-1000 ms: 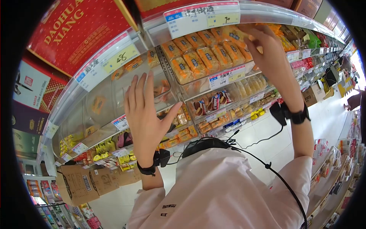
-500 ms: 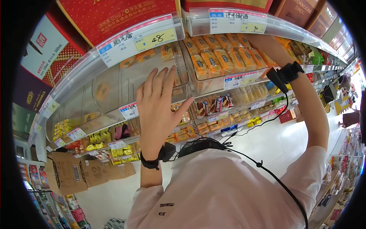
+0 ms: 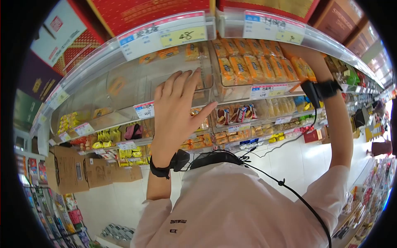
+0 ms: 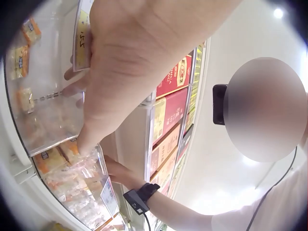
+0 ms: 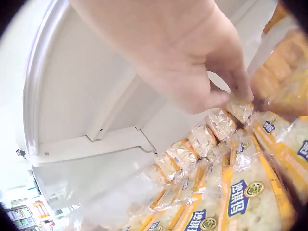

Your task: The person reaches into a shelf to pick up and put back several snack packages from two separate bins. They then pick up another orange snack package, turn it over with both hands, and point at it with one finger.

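Observation:
Rows of wrapped sachima cakes (image 3: 252, 68) in orange and clear film fill a clear plastic bin. My right hand (image 5: 187, 62) reaches over them to the back row; thumb and fingertips pinch the end of one wrapped sachima (image 5: 239, 111) there. In the head view that hand is mostly hidden under the upper shelf's lip. My left hand (image 3: 175, 99) has its fingers extended and thumb out to the side, at the front wall of the neighbouring clear bin (image 3: 138, 89). Through that bin's plastic, a few orange packs (image 4: 20, 62) show.
Large price tags hang on the upper shelf lip (image 3: 231, 31), just above both arms. Red gift boxes (image 3: 153, 12) stand over it. Lower tiers hold other wrapped snacks (image 3: 237, 113). Cardboard boxes (image 3: 68, 169) sit on the floor at left. A black cable (image 3: 306, 202) runs over the right shoulder.
My right hand has gone from above the sachima packs, where it was in sight, deeper under the shelf lip. The left hand stays at the bin front while the head view has shifted.

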{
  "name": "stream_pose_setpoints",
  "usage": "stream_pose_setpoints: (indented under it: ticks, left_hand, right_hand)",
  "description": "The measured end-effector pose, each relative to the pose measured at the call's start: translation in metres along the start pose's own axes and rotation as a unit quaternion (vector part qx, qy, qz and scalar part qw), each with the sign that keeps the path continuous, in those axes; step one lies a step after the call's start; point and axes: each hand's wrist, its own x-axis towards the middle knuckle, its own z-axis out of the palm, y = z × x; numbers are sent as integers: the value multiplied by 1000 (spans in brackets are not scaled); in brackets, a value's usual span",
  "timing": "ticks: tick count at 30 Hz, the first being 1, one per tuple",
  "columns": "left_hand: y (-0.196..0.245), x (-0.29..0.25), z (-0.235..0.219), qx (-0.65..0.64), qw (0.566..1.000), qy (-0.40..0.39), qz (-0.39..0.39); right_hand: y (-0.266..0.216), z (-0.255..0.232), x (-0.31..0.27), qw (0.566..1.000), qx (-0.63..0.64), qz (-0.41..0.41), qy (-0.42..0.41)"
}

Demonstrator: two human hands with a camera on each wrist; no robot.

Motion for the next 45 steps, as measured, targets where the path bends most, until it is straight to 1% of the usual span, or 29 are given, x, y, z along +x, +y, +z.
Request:
stream_pose_setpoints:
  ticks: [2,4,5,6,8,9,11,13,14,15,16,18,20,23,25,26,28,31,32,33,34,35,37,38,40,41,43,44,45]
  left_hand:
    - [0,3,-7,-25,1000,-5,-1]
    - [-7,5,-15,-143,988,-35,-45]
    - [-10,8,-18,-202,976,-46,-66]
    - [-16,13,-16,-285,954,-9,-89]
    - [-27,33,-33,-234,965,-57,-108]
    - [-34,42,-38,-210,967,-84,-119]
    - [-51,63,-25,-190,975,-36,-114]
    - [-78,95,-13,-107,972,-157,-138]
    - [-101,107,11,-175,963,-161,-129]
    - [-122,113,34,-242,949,-164,-118]
    - [-132,117,38,-260,938,-186,-135]
    - [-133,126,37,-299,912,-231,-159]
    - [-122,135,36,-271,890,-294,-221]
    - [-138,158,82,-226,850,-376,-293]
    - [-147,164,106,-197,841,-403,-302]
    - [-197,167,141,-275,818,-415,-287]
    - [-242,165,195,-255,843,-398,-257]
    - [-230,159,144,-311,851,-389,-167]
    - [-222,153,112,-327,844,-405,-130]
    - [-213,144,87,-302,858,-402,-103]
    - [-204,136,61,-276,872,-398,-75]
    - [-194,126,41,-208,902,-374,-58]
    - [-150,120,4,-67,932,-347,-80]
    - [-114,123,-14,6,931,-346,-121]
    - [-113,102,-25,23,956,-272,-105]
    - [-115,81,-33,35,973,-203,-106]
    - [-79,77,-69,-17,941,-260,-216]
    - [-60,55,-82,-133,936,-213,-247]
    - [-40,28,-94,-246,915,-163,-276]
  right_hand:
    - [-19,-10,-15,996,84,-7,39]
    - [-64,-37,-50,974,210,-23,81]
    - [-73,-43,-66,972,205,-38,109]
    - [-80,-47,-80,969,200,-51,136]
    - [-100,-55,-108,956,234,-47,171]
    - [-107,-58,-120,950,258,-46,170]
    - [-118,-62,-140,936,308,-44,166]
    - [-126,-57,-161,897,405,-31,176]
    - [-129,-54,-169,874,451,-24,181]
    - [-131,-53,-176,869,457,-24,190]
    - [-132,-51,-184,863,464,-22,200]
    - [-135,-45,-196,846,481,-12,230]
    - [-132,-41,-209,830,503,0,240]
    - [-122,-36,-227,818,512,41,260]
    - [-115,-32,-238,815,511,67,264]
    - [-110,-30,-242,817,509,72,262]
    - [-105,-27,-248,821,504,82,256]
    - [-101,-26,-251,830,493,86,244]
    - [-101,-26,-250,834,492,80,239]
    - [-102,-27,-248,837,490,75,233]
    - [-106,-29,-246,829,502,77,235]
    - [-109,-32,-243,836,494,67,229]
    - [-113,-37,-236,849,479,49,217]
    - [-116,-40,-232,847,487,43,207]
    - [-125,-43,-225,841,506,34,187]
    - [-129,-44,-221,838,513,23,185]
    - [-139,-45,-210,831,527,-4,180]
    - [-144,-49,-203,839,520,-36,159]
    - [-150,-55,-197,845,513,-69,136]
